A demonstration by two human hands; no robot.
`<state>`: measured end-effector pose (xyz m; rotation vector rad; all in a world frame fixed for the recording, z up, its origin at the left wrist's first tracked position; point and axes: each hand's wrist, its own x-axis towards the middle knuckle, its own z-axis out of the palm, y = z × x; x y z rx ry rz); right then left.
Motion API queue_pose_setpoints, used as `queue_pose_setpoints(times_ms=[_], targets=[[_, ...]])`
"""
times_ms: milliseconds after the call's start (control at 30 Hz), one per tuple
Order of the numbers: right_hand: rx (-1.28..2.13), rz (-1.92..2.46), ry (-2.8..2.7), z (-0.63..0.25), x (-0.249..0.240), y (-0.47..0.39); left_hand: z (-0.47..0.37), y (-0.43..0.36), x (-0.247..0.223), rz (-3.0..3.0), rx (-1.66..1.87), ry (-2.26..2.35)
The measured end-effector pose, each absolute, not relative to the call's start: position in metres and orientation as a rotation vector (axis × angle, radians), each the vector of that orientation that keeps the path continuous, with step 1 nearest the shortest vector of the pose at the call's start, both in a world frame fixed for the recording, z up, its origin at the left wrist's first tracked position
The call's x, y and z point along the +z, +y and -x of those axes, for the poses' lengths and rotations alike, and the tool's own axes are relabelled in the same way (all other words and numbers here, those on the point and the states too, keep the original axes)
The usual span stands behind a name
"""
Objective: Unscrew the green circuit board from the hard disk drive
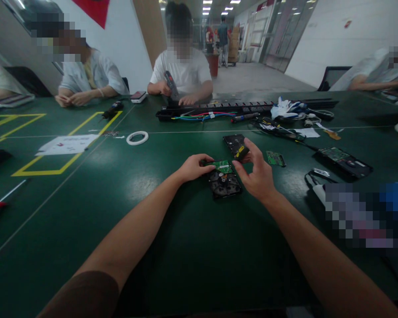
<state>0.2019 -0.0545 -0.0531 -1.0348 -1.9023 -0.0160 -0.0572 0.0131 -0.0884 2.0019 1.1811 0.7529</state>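
A hard drive [224,185] lies on the green table in front of me, with a green circuit board [223,166] at its far end. My left hand [196,168] pinches the left edge of that board with thumb and fingers. Between the fingertips of my right hand [257,172] is a small black and yellow screwdriver [241,153], just right of the board. Behind it lies a second hard drive [232,143], partly covered by the tool and fingers. A loose green circuit board [276,158] rests to the right of my right hand.
Another drive [345,162] lies at the right, near cables. A white tape roll [137,138] and paper sheet [67,145] are on the left. Beyond stretches a long black strip [219,110] with coloured wires. Across the table, a person holds a power tool [171,84].
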Motion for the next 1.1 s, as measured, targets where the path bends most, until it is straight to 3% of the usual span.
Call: queue_pose_setpoints(times_ms=[1100], targets=[[0.034, 1.014, -1.842, -0.2004, -0.0561, -0.0548, 0.058, 0.0151, -0.091, -2.031, 0.776, 1.153]])
